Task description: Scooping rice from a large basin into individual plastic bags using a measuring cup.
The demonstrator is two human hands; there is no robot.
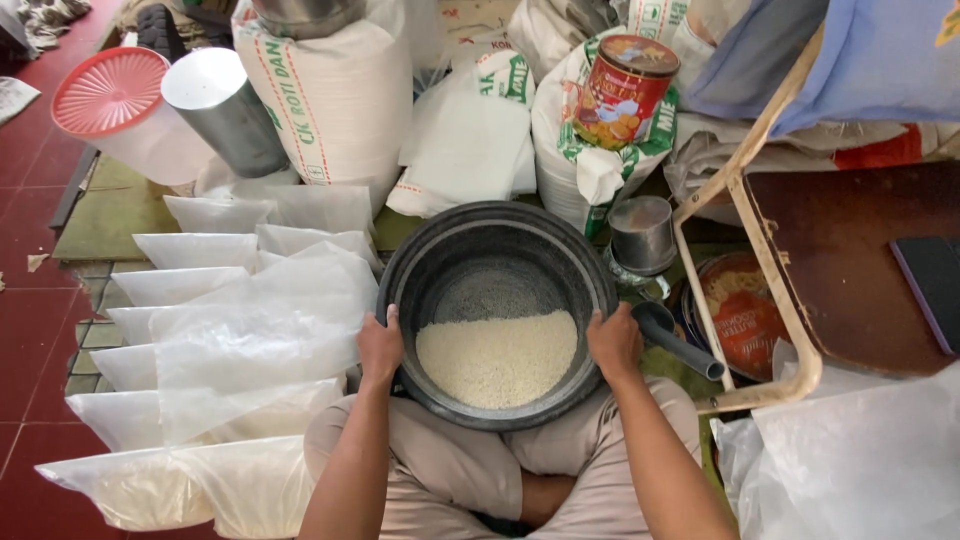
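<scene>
basin: big dark round basin (497, 240) sitting in the person's lap, dead center
rice: white grains (497, 357) pooled toward 6 o'clock, basin tipped that way
left hand: left hand (379, 347) clamped on the rim at 9 o'clock
right hand: right hand (614, 343) gripping the rim at 3 o'clock
risk: imo tip it more and the rice slides over the near edge onto the lap
neighbors: filled clear bags (190, 400) at 8 o'clock, grey scoop (668, 337) just beside the right hand, easy to knock

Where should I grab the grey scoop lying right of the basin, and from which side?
Take the grey scoop by its tube-like handle, which sticks out to the lower right, clear of the dark basin. Come from above right with the right hand, fingers wrapped across the handle; the cup end is tucked against the basin rim.
</scene>
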